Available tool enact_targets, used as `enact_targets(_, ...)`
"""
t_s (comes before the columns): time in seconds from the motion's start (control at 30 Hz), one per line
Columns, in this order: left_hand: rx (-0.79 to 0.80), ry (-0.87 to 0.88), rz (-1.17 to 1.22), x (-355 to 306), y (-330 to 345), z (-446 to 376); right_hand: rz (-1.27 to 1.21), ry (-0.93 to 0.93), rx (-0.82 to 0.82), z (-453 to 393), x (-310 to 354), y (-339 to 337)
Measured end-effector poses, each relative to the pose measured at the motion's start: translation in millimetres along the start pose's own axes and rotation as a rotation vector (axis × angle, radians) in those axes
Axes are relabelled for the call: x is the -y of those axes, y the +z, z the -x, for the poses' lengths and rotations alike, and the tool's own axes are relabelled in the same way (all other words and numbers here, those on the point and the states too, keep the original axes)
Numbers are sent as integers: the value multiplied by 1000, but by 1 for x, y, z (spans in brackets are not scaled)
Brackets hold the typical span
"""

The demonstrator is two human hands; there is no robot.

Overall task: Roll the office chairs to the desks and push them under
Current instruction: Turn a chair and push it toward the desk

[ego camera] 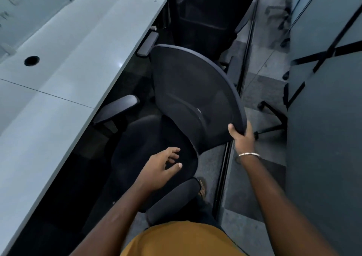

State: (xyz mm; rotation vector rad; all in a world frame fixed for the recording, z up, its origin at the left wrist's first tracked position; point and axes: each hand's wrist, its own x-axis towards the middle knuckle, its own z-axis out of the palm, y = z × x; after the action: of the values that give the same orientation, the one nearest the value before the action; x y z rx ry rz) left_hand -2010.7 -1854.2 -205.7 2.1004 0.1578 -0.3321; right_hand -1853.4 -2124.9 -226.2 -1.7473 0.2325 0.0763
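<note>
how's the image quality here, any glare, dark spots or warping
Head view: dim and soft overall; faint glare on the desk edge; the space under it is near black, so the chair seat barely shows; wide-angle bending curves the desk lines; both hands stay fairly sharp.

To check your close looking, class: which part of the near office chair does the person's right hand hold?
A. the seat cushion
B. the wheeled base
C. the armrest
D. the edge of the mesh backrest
D: the right hand curls round the rim of the mesh backrest, while the left hand hovers open over the seat.
</note>
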Motion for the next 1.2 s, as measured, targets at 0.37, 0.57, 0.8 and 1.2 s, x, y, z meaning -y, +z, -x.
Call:
enact_targets(0.37,182,79,-82,32,10,82,-49,67,-321,243,-63,-14)
enact_targets(0.57,227,133,-105,27,33,118,-48,78,-313,289,-72,-9)
enact_targets(0.8,217,128,-110,18,62,175,62,53,-129,328,-93,-11)
enact_targets(1.2,47,141,-36,3,97,269,360,-179,298,448,-140,-2)
